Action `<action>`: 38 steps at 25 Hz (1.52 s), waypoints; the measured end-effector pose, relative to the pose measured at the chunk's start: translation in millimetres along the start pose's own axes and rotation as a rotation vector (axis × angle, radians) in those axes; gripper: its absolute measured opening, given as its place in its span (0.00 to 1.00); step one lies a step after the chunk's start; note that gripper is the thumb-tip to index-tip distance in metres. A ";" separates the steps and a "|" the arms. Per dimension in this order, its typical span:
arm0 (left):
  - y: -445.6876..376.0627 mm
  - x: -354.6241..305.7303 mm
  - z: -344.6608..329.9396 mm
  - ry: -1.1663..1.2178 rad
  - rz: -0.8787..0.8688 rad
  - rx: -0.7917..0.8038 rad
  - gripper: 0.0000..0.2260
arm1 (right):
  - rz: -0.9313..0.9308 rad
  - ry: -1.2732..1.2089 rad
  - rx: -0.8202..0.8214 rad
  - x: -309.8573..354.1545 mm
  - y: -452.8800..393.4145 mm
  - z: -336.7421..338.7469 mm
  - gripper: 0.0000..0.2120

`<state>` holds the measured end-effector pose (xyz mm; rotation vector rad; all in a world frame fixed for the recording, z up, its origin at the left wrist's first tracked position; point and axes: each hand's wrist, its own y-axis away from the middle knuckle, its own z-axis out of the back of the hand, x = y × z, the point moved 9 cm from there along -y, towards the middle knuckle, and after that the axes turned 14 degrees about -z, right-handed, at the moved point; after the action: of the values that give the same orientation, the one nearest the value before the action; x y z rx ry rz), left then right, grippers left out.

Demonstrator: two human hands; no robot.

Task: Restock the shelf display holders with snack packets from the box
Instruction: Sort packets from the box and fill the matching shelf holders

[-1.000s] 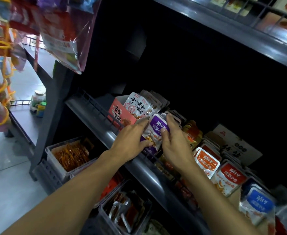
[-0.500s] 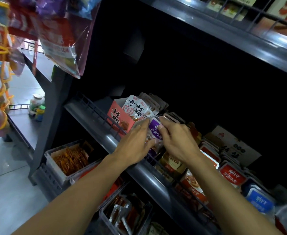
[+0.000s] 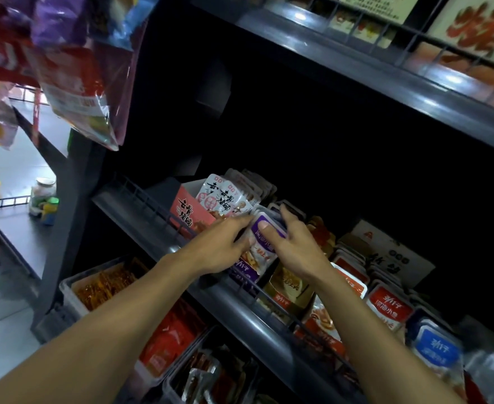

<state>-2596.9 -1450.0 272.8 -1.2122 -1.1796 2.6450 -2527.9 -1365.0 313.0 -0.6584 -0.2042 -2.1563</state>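
A stack of purple-and-white snack packets (image 3: 261, 252) stands in a purple display holder (image 3: 244, 272) on the middle shelf. My right hand (image 3: 295, 246) grips the stack from the right, thumb on the front packet and fingers behind. My left hand (image 3: 225, 243) presses the stack's left side with straight fingers. To the left stands a red holder (image 3: 187, 212) with white packets (image 3: 222, 196). Holders of red packets (image 3: 391, 313) and blue packets (image 3: 435, 351) follow on the right. The supply box is out of view.
A wire rail (image 3: 269, 295) runs along the dark shelf's front edge. Below are clear bins of orange snacks (image 3: 105, 287) and red packets (image 3: 167, 342). Snack bags (image 3: 76, 80) hang at upper left. A jar (image 3: 43, 193) sits on a far shelf.
Both hands pushed the purple packet down and back into its holder; my right hand's fingers shifted behind the stack. The view moved slightly.
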 end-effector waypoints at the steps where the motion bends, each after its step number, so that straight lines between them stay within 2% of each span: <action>1: 0.1 -0.9 -1.6 0.026 -0.002 -0.006 0.22 | 0.025 0.075 -0.019 -1.3 -1.4 1.1 0.36; 6: 1.4 2.8 -7.3 0.137 0.005 -0.028 0.25 | 0.039 0.269 -0.068 -0.7 -11.0 0.7 0.38; 10: 10.6 7.9 -10.1 0.019 0.020 -0.028 0.29 | 0.062 0.375 -0.073 5.7 -9.7 5.2 0.36; 13: 12.5 -0.4 -12.1 -0.007 -0.001 -0.025 0.30 | 0.089 0.358 -0.030 13.7 -5.7 3.7 0.33; 15: 9.1 -3.9 -8.3 0.029 -0.017 -0.039 0.27 | 0.068 0.202 -0.005 15.1 -0.8 4.2 0.36; 16: 7.2 -3.3 -7.0 0.071 0.007 -0.023 0.25 | 0.012 0.030 -0.018 9.8 4.8 8.4 0.37; 19: -1.3 0.6 -5.7 0.176 0.090 0.057 0.22 | -0.163 -0.400 -0.134 -16.0 32.2 12.6 0.31; 23: -10.5 8.0 -9.8 0.281 0.137 0.107 0.17 | -0.222 -0.449 -0.117 -18.3 42.7 -15.2 0.32; 26: -10.4 12.8 -11.8 0.324 0.135 0.111 0.15 | -0.238 -0.413 -0.093 -11.5 31.4 -21.4 0.34; 32: -8.7 17.9 -10.4 0.299 0.115 0.128 0.18 | -0.224 -0.360 -0.025 -12.0 34.2 -17.0 0.29; 36: 1.6 11.3 -6.2 0.197 0.046 0.035 0.20 | -0.061 -0.069 -0.098 -3.7 21.3 4.1 0.30; 38: 6.3 11.3 -6.8 0.108 0.008 -0.010 0.19 | -0.036 0.119 -0.065 0.7 11.1 3.3 0.29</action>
<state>-2598.6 -1446.9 258.6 -1.3457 -1.1741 2.5459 -2518.4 -1371.2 315.2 -0.5654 -0.0828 -2.2365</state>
